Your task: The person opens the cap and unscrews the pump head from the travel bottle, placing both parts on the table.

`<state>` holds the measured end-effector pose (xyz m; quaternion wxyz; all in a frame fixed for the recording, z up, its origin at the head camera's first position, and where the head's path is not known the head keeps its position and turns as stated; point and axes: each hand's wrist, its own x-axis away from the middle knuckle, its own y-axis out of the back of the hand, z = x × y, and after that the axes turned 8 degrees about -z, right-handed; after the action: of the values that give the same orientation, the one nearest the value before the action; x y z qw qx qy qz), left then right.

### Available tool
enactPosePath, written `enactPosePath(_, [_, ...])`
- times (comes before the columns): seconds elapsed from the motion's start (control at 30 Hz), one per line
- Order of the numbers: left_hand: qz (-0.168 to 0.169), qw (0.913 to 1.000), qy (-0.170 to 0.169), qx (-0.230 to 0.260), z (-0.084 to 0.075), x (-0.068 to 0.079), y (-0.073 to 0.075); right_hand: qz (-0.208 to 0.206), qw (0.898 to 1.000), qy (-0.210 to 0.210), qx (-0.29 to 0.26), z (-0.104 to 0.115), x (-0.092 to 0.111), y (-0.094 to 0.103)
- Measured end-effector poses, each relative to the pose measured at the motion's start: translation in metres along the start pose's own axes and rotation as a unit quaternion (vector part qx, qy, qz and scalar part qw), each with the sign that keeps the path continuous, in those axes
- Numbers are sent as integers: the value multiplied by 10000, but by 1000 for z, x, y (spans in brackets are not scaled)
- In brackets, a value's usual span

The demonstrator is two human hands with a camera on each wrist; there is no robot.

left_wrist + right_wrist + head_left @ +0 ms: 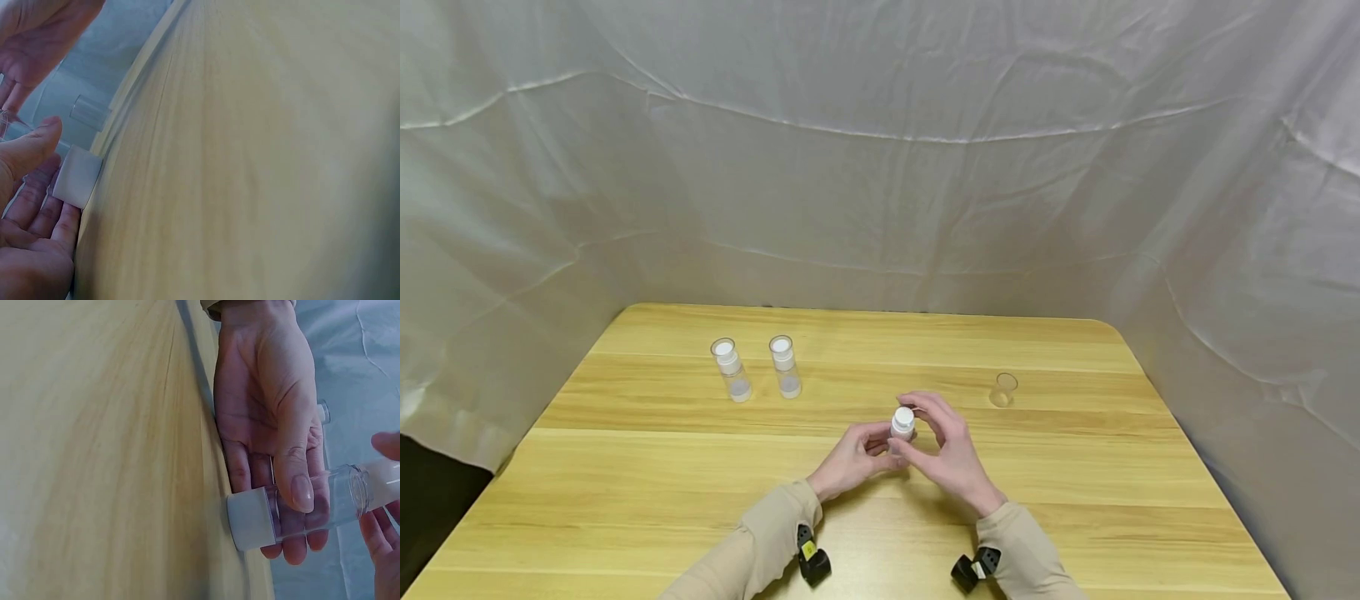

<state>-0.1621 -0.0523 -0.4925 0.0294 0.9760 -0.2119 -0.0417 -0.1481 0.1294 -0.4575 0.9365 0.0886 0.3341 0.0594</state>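
Note:
Near the front middle of the table, a clear pump bottle (340, 494) with a white base (251, 519) and white collar (382, 482) is upright between both hands. My left hand (855, 458) grips its clear lower body, the thumb (294, 475) on one side and fingers behind. My right hand (951, 450) curls its thumb and fingers round the white top (904, 417) of the same bottle. In the left wrist view the white base (78, 177) shows beside the left fingers, close over the table, and the right hand (44, 44) is above.
Two similar bottles with white tops and clear covers, one (732, 369) left of the other (786, 367), stand at the back left of the wooden table (625, 483). A clear open-ended cup-like cover (1003, 390) stands at the right. Grey cloth (880, 200) hangs around behind.

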Motion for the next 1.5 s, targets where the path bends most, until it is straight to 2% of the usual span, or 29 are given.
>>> enactPosePath(0.13, [14, 10000, 7, -25, 0, 0, 0, -131, 9998, -30, 175, 0, 0, 0])
enactPosePath(0.37, [56, 9999, 0, -93, -1, 0, 0, 60, 9998, -30, -170, 0, -2, 1])
enactPosePath(0.5, [52, 10000, 15, -7, -1, 0, 0, 108, 9998, -130, -102, 0, -1, 1])
enactPosePath(0.73, [33, 10000, 48, 3, 0, 0, 0, -36, 9997, -226, -40, 1, -1, 0])
enactPosePath(0.97, [26, 10000, 64, 10, 0, 0, 0, 189, 9990, -214, -344, 1, -1, 2])
enactPosePath(1.2, [-5, 10000, 15, 20, 0, 0, 0, 343, 9988, -283, -180, 2, -2, 2])
enactPosePath(1.37, [-10, 10000, 25, 1, 0, 0, 0, 449, 9988, -127, -130, 0, -2, 4])
enactPosePath(1.5, [-26, 9999, 94, -28, -1, 0, -1, 383, 9990, 18, -235, 0, -2, 5])
